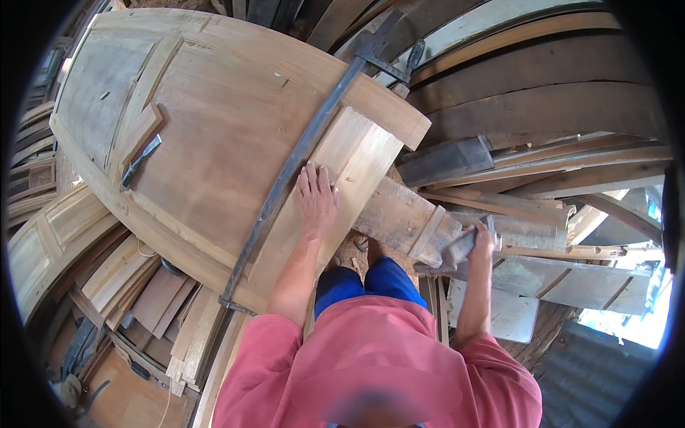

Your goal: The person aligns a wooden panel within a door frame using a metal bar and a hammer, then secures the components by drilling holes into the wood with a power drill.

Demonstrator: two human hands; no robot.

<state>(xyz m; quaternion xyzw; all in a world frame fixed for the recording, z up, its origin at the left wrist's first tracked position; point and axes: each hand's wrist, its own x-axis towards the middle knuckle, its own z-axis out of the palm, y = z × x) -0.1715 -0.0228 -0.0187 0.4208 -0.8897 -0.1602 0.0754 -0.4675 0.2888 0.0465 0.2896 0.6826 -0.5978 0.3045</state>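
My left hand lies with fingers stretched out on a pale wooden board, which rests along the right end of a large panelled wooden door. A long bar clamp runs across the door just left of that board. Off to the right, my right hand is closed round a greyish block-shaped tool; blur hides its exact kind. This tool is at the end of a worn wooden plank with a crosspiece on it. I cannot tell whether the two touch.
A chisel lies on the door beside a small wood block. Long dark boards are stacked at the back right. More cut timber and another panelled door stand at the left. A corrugated sheet lies lower right.
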